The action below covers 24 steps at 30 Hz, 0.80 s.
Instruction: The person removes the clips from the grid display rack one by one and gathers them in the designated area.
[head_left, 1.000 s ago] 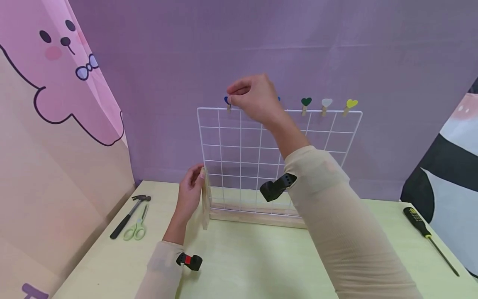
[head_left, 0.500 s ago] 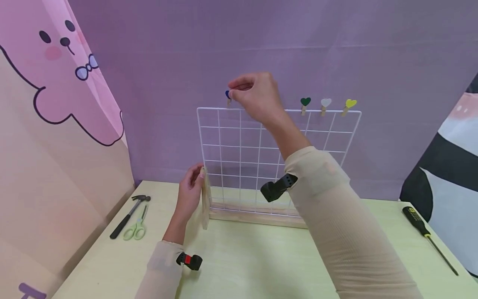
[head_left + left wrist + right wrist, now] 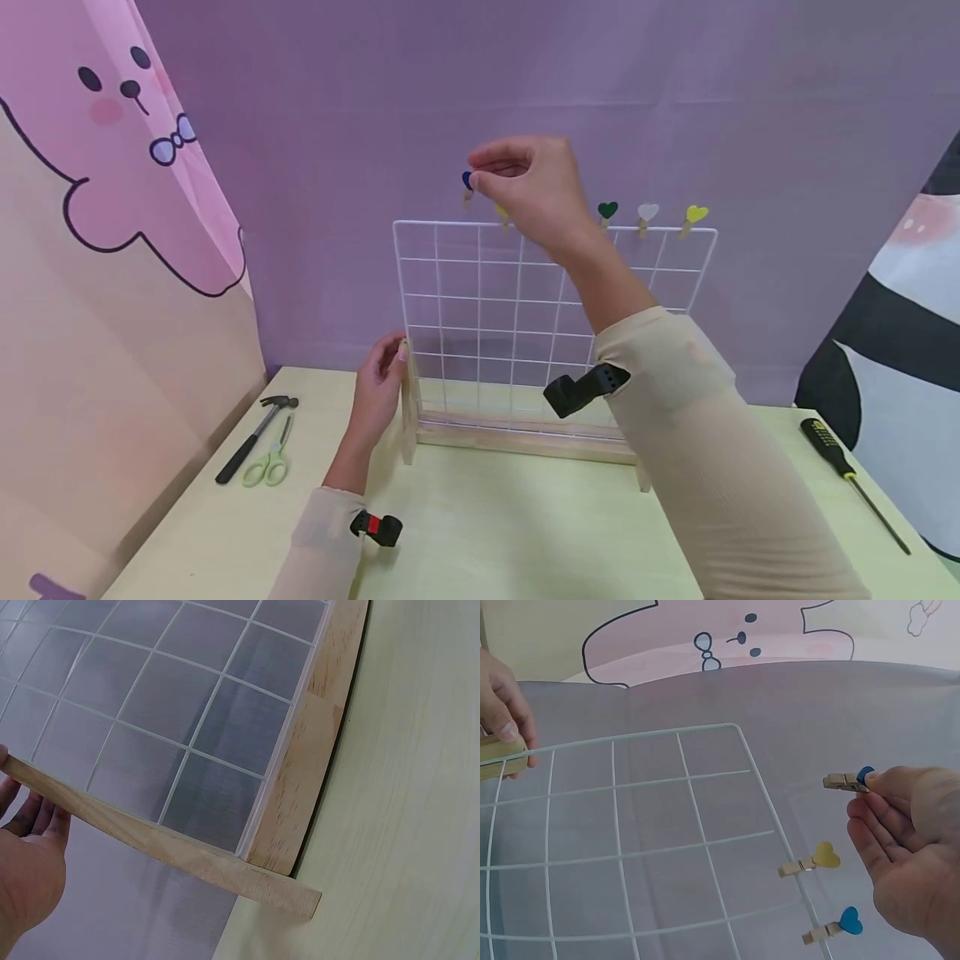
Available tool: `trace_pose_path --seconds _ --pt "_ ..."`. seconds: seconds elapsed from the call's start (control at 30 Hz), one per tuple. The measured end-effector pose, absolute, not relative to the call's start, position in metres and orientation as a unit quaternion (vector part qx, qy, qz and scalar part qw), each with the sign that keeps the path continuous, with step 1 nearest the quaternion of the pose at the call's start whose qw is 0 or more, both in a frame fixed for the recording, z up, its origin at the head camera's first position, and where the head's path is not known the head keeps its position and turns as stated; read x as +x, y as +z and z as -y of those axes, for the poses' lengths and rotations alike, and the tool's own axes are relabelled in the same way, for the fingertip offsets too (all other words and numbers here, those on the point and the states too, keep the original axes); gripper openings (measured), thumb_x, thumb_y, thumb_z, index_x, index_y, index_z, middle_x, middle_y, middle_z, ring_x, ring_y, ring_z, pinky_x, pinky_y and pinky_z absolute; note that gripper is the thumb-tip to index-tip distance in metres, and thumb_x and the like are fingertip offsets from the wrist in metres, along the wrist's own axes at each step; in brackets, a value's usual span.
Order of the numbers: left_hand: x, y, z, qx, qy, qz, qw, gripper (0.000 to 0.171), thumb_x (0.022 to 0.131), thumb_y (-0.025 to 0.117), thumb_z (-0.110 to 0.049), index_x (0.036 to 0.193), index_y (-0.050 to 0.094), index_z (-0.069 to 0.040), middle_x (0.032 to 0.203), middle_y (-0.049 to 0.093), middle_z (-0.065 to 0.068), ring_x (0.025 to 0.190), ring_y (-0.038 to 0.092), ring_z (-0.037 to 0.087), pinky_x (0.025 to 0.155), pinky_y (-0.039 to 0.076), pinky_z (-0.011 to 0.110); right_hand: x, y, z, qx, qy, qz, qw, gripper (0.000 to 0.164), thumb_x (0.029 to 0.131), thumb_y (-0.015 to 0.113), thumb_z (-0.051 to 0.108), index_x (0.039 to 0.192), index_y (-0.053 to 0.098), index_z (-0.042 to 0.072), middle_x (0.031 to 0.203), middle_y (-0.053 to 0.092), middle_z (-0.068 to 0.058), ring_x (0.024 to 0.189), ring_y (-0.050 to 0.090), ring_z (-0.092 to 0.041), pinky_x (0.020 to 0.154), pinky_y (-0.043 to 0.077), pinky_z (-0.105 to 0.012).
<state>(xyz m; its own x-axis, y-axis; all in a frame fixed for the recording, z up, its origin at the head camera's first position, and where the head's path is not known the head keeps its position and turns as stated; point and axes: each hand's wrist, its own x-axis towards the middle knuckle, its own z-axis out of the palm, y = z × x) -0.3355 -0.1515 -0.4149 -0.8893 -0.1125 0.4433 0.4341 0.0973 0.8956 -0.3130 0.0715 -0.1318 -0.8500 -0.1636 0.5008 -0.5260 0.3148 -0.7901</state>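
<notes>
My right hand [image 3: 536, 187] pinches a small wooden clothespin [image 3: 845, 782] with a dark blue heart, held above the top wire of a white grid panel [image 3: 450, 222]. In the right wrist view, a yellow-heart clothespin [image 3: 799, 866] and a light-blue-heart clothespin [image 3: 823, 931] are clipped on that wire beside the hand. Farther right along it sit clothespins with a green heart [image 3: 607, 210], a white heart [image 3: 647, 212] and a yellow heart [image 3: 697, 215]. My left hand [image 3: 377, 387] grips the upright wooden post [image 3: 187, 851] at the panel's left side.
On the pale table [image 3: 495, 525], a claw hammer [image 3: 251, 442] and green-handled scissors [image 3: 268, 465] lie at the left. A black and yellow screwdriver [image 3: 843, 467] lies near the right edge. A purple cloth [image 3: 337, 167] hangs behind.
My right hand has lifted the dark-blue-heart clothespin off the top wire and moved up and slightly right with it. The left hand keeps its grip on the post.
</notes>
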Motion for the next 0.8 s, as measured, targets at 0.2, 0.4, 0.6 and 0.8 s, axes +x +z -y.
trace_pose_path --seconds 0.2,0.4,0.6,0.8 --pt "-0.334 -0.417 0.153 -0.109 -0.659 0.715 0.206 0.036 0.108 0.051 -0.010 0.144 0.054 -0.003 0.139 0.060 0.021 0.119 0.056 0.011 0.097 0.045 0.007 -0.307 -0.137 -0.081 0.214 0.536 0.799 0.167 0.022 0.095 0.073 0.015 0.116 0.077 0.009 0.111 0.076 -0.004 0.103 0.070 -0.016 0.088 0.055 -0.021" --pt "-0.334 -0.414 0.153 -0.110 -0.657 0.717 0.203 0.037 0.108 0.052 -0.010 0.144 0.054 -0.004 0.139 0.059 0.020 0.121 0.055 0.016 0.097 0.045 0.008 -0.304 -0.146 -0.095 0.202 0.534 0.802 0.173 0.022 0.094 0.075 0.016 0.115 0.078 0.009 0.109 0.077 -0.004 0.101 0.072 -0.016 0.083 0.055 -0.019" --pt "-0.334 -0.413 0.151 -0.115 -0.660 0.714 0.201 0.037 0.107 0.051 -0.008 0.144 0.053 -0.002 0.139 0.059 0.022 0.121 0.055 0.019 0.097 0.045 0.008 -0.304 -0.155 -0.107 0.199 0.538 0.797 0.187 0.022 0.092 0.075 0.014 0.113 0.079 0.008 0.101 0.079 0.000 0.097 0.075 -0.014 0.083 0.055 -0.018" --pt "-0.333 -0.411 0.151 -0.110 -0.659 0.717 0.197 0.038 0.107 0.052 -0.008 0.144 0.053 -0.002 0.140 0.059 0.021 0.120 0.055 0.014 0.097 0.045 0.008 -0.298 -0.165 -0.121 0.186 0.530 0.806 0.187 0.023 0.093 0.076 0.017 0.114 0.078 0.008 0.104 0.079 0.000 0.092 0.074 -0.006 0.082 0.056 -0.016"
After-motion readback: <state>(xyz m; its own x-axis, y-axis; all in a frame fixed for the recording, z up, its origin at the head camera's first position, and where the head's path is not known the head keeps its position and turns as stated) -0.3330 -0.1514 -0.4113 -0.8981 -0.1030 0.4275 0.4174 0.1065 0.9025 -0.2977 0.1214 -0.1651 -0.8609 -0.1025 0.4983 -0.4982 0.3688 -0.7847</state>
